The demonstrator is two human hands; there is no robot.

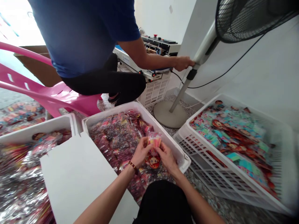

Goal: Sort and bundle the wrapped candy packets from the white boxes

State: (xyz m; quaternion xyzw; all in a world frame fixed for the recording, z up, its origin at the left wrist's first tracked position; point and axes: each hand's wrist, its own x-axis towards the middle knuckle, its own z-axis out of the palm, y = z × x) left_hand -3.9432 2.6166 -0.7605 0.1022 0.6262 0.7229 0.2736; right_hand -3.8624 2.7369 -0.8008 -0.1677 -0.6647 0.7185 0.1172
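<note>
My left hand (pixel 140 152) and my right hand (pixel 166 156) meet over a white foam box (pixel 167 136) full of shiny red and pink packets. Both pinch one small clear packet (pixel 154 140) with pink and yellow stripes at its top and a red cartoon figure at its bottom. The fingers of each hand are closed on the packet's sides. A bead bracelet (pixel 133 165) circles my left wrist.
A white board (pixel 77 177) covers part of the foam boxes on the left. At right stands a white slatted crate (pixel 224 177) of teal and red packets. Another person in a blue shirt (pixel 86 34) sits on a pink chair (pixel 51 96) and grips a fan pole (pixel 184 84) near a sealing machine (pixel 154 46).
</note>
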